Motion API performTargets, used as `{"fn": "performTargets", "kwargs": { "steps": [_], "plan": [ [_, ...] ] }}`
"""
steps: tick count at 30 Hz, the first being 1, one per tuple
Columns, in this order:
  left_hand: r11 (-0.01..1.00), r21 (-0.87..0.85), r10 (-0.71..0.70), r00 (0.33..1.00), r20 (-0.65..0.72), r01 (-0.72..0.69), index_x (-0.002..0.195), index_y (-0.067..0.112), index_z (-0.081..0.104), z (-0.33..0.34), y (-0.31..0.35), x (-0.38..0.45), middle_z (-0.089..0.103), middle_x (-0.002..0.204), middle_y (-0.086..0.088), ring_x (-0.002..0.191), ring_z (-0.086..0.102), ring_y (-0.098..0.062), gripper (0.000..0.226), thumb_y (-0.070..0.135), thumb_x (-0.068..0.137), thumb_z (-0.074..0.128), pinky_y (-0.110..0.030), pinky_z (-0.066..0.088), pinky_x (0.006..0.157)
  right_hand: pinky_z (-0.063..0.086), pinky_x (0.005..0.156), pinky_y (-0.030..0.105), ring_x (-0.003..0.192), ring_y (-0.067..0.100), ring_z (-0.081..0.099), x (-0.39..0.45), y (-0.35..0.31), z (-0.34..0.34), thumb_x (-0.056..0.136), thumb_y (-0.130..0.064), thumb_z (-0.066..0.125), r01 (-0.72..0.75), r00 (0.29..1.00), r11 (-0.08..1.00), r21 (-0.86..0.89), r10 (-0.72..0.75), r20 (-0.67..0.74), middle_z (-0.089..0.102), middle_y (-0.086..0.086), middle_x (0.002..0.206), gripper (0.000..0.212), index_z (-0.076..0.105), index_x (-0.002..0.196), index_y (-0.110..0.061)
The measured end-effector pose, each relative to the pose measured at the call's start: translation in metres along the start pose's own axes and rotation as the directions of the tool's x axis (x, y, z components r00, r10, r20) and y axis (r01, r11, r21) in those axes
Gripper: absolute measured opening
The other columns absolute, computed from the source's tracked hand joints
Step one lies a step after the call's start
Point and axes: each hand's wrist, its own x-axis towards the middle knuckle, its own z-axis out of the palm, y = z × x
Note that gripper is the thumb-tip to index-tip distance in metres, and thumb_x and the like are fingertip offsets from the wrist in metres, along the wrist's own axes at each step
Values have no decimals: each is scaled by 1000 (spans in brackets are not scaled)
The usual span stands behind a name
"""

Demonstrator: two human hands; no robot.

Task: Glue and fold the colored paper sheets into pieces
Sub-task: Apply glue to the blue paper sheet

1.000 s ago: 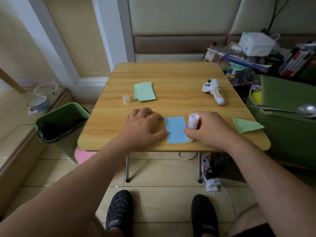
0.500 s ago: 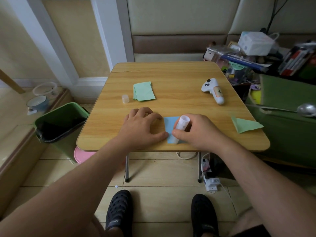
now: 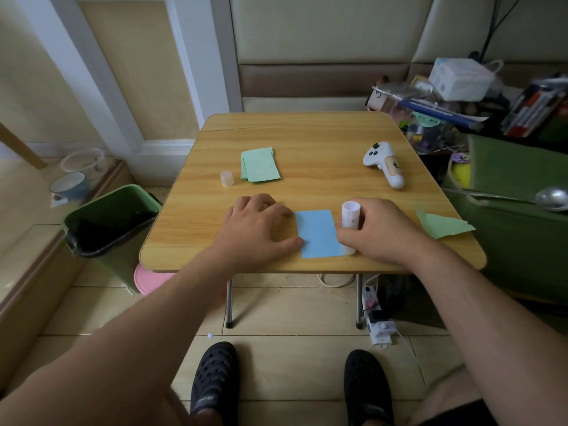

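Blue sheet [image 3: 318, 233] lies flat near the table's [image 3: 307, 133] front edge, right in front of the person, long side running away from them. The left hand [image 3: 256, 229] rests on the wood just left of the sheet, fingers loosely spread and bent, thumb tip touching the sheet's left edge. That looks like a pin, there to stop the thin paper sliding while glue goes on.

The right hand [image 3: 379, 232] sits just right of the sheet, fingers and thumb wrapped around the glue stick [image 3: 349, 221]. The stick stands nearly upright, its lower end down at the sheet's right front corner. Whether the tip is actually touching paper there, I can't tell; the fingers hide it. My read: glue is being laid along that right edge, so the fold can be stuck down next.

Behind the sheet and to its left, the cap [image 3: 226, 179] stands on its own, parked out of the way so the stick can be used one-handed. Just right of the cap lies the green stack [image 3: 259, 164], well behind the sheet, probably waiting its turn. Far right of the sheet, a folded green piece [image 3: 441, 224] hangs over the table's right edge, likely one already finished and set aside. A white controller [image 3: 384, 166] lies behind and right of the sheet, clear of the work.

Risk as I see it: a light sheet can drag or crumple under a sticky tip if that thumb lets go.
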Motion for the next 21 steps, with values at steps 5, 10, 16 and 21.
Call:
{"fn": "performTargets", "kwargs": {
  "steps": [5, 10, 16, 21],
  "plan": [
    [994, -111, -6, 1000, -24, 3, 137, 44, 62, -4, -4, 5, 50, 145, 8, 134, 36, -26, 35, 39, 106, 48, -42, 31, 117, 47, 59, 23, 67, 5, 57, 7, -13, 13, 86, -31, 74, 61, 998, 983, 171, -58, -21, 69, -8, 82, 11, 65, 93, -32],
    [992, -126, 12, 998, -55, -19, 134, 37, 69, -3, -8, 7, 56, 146, 2, 133, 41, -29, 45, 13, 101, 48, -36, 30, 117, 47, 66, 24, 73, 8, 58, 13, -11, 18, 92, -33, 78, 100, 991, 977, 191, -114, 64, 69, -12, 89, 13, 67, 99, -30],
    [993, -120, 14, 998, -63, -21, 135, 36, 67, -4, -5, 4, 54, 147, 3, 133, 40, -27, 44, 15, 101, 49, -33, 28, 114, 43, 70, 32, 75, 10, 53, 17, -14, 18, 90, -10, 77, 53, 992, 869, 491, -103, 76, 62, -8, 77, 13, 71, 89, -21],
    [995, -95, 7, 996, -91, -16, 130, 38, 70, 0, -5, 4, 58, 142, 5, 129, 44, -26, 33, 33, 101, 56, -29, 29, 111, 46, 60, 29, 65, 9, 55, 19, -16, 29, 90, -37, 79, 69, 997, 941, 331, -53, -58, 68, -3, 79, 15, 69, 90, -26]
  ]
}}
